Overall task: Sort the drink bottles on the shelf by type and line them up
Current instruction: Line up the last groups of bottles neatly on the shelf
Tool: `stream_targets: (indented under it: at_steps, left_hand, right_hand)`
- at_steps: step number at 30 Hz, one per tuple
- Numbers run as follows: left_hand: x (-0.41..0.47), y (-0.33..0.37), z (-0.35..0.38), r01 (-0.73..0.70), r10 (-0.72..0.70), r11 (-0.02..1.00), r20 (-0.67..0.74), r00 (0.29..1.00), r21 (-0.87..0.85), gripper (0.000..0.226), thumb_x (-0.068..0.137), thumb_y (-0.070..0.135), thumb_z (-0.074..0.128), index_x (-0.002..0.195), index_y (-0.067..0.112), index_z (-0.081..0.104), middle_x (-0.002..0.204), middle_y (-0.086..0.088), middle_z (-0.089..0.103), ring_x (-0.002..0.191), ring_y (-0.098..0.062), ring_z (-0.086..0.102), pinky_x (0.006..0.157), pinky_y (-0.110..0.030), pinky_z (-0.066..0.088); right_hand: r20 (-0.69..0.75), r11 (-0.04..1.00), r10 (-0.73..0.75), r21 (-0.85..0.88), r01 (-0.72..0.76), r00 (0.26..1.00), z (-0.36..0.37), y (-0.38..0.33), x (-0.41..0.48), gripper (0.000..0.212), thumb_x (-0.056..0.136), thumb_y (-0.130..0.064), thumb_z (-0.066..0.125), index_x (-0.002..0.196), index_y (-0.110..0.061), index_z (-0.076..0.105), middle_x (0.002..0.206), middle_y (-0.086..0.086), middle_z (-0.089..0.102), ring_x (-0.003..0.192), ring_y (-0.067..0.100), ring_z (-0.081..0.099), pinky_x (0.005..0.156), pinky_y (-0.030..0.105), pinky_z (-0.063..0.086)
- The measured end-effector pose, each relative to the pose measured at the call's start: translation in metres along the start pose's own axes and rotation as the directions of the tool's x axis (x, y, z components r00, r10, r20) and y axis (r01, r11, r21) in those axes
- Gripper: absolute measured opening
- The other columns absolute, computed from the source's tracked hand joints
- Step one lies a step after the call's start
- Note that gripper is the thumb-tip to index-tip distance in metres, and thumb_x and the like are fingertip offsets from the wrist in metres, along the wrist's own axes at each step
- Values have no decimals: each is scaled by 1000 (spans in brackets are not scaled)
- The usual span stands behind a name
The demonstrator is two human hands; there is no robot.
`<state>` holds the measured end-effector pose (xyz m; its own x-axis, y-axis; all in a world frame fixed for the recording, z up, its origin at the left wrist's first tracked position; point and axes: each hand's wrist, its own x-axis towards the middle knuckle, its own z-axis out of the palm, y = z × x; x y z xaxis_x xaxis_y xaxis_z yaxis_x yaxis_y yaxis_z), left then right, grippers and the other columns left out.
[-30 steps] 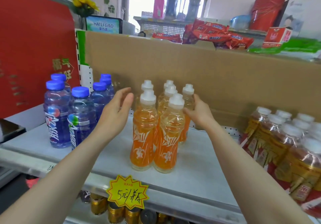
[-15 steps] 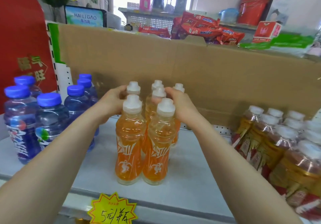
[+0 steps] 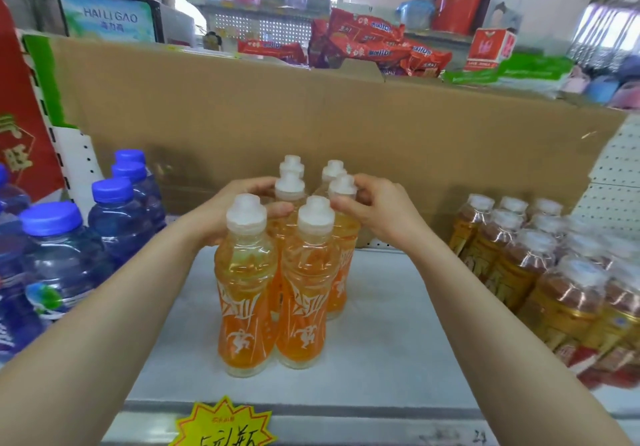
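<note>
Compared with half a second ago: both hands higher on the cluster and drawn closer in, view pushed nearer, blue bottles slid further toward the left edge.

Left hand (image 3: 242, 208): curled around the neck of the middle-row orange bottle (image 3: 290, 189) on the left, thumb across the front just under its white cap, fingers wrapped behind. Narrow, closed grasp on that bottle.

Right hand (image 3: 377, 208): fingers bent and half closed, fingertips (image 3: 341, 205) against the neck of the middle-row bottle on the right (image 3: 342, 189). Whether fully gripping or only pressing, cannot tell.

Orange bottles: six, upright, two abreast in three rows, packed touching, mid-shelf (image 3: 398, 359). Front pair (image 3: 247, 290) untouched, nearest the shelf edge; back pair (image 3: 292, 165) close to the cardboard backing (image 3: 381, 127).

Blue-capped bottles (image 3: 69, 262) grouped to the left, apart from the orange ones. Amber tea bottles (image 3: 554, 272) grouped to the right, well apart. Yellow price tag (image 3: 221, 426) on the front rail.
</note>
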<state>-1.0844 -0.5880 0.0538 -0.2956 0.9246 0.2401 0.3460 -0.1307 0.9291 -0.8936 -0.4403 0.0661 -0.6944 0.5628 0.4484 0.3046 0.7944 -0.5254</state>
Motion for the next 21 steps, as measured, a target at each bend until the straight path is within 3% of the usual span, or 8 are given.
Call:
stream_targets:
  at_steps: [7,9,11,12,14,17,19,21]
  left_hand:
    - [-9,-17,-10,-5,11,998,-100,995,56,58,79,41,77,132,33,58,125,9,67,115,-12,63,98,-42,51]
    - [-22,-27,-8,-12,4,999,-206,978,-35,44,89,42,65,132,36,57,127,9,65,117,-12,62,101,-46,49]
    - [-43,-33,-2,-35,-14,986,-294,956,-162,41,92,58,46,126,39,61,128,9,65,119,-13,61,104,-47,47]
    - [-55,-34,3,-60,-6,978,-319,948,-198,49,89,67,36,123,41,62,128,10,65,121,-12,60,105,-46,46]
    - [-78,-37,12,-123,56,977,-348,936,-172,56,85,73,26,120,46,59,125,19,65,121,-6,58,103,-40,47]
    - [-104,-47,19,-156,149,988,-293,944,1,58,76,71,51,129,46,47,128,22,59,119,-1,56,97,-28,51]
    - [-116,-53,21,-105,145,980,-246,958,171,78,68,58,71,137,47,38,133,22,53,121,-1,52,95,-28,49]
    - [-122,-57,23,-94,155,964,-241,958,249,92,65,53,77,144,47,30,137,20,51,124,-4,51,93,-30,51]
  right_hand:
    - [3,996,81,-41,-80,997,2,-9,-4,43,85,-55,66,115,-23,67,107,-5,73,101,17,67,92,45,54]
    - [-184,998,56,-16,-60,981,5,-11,-19,46,91,-55,61,125,-24,61,117,-7,69,108,15,64,95,44,52]
    - [-420,994,-29,86,72,907,13,-21,-44,39,95,-53,54,120,-24,61,111,-10,68,104,14,62,90,45,52]
    - [-458,982,-61,133,136,887,20,-29,-58,36,96,-51,52,118,-25,61,108,-11,66,102,14,62,87,45,52]
    - [-361,972,-101,163,170,927,39,-44,-78,43,94,-55,54,127,-28,53,115,-11,64,107,13,61,88,45,52]
    - [-215,985,-92,123,120,972,59,-51,-88,75,84,-66,61,146,-38,30,141,-10,55,124,15,57,99,47,50]
    - [-237,986,-106,98,132,966,57,-48,-90,78,85,-62,64,149,-37,28,143,-9,54,126,16,56,100,48,50]
    - [-241,984,-123,93,149,963,50,-46,-93,74,88,-55,63,149,-33,30,140,-7,56,123,17,58,100,46,50]
